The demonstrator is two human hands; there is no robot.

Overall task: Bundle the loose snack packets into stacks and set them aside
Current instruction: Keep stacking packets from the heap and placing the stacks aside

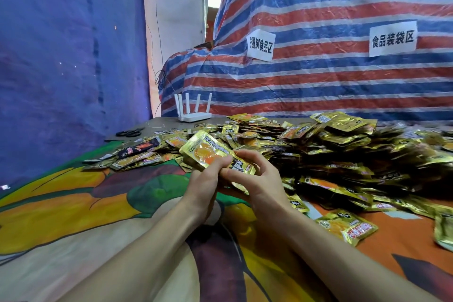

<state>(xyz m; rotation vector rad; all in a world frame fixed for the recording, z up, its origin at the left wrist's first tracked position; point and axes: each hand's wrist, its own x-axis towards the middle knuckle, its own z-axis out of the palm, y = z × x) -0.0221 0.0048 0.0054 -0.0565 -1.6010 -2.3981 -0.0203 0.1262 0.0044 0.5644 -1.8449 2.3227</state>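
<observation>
Both forearms reach in from the near edge over the printed cloth (73,216) that covers the table.

1. Grip. The left hand (204,187) grips the stack of packets (206,152) from below and from the left, with the fingers curled round its near edge and the thumb laid on the top face. The right hand (256,179) pinches the near right end of the same stack between the thumb and the curled fingers. Both hands touch each other at the stack. The stack sits tilted, raised off the cloth, just in front of the pile. The number of packets in the stack cannot be told.

2. Surroundings. One gold packet (348,228) lies alone on the cloth to the right of the right forearm. The pile of loose packets (343,154) starts just beyond the hands and fills the right half of the table, too many to count. A thinner scatter runs left, with one dark packet (144,148) among the gold ones.

3. Far items. One pair of scissors (130,133) lies at the far left edge of the table. One white router (195,116) with five antennas stands behind the pile. A striped tarp (318,81) rises behind the table and carries two paper labels (261,45). A blue sheet (61,56) hangs on the left.
</observation>
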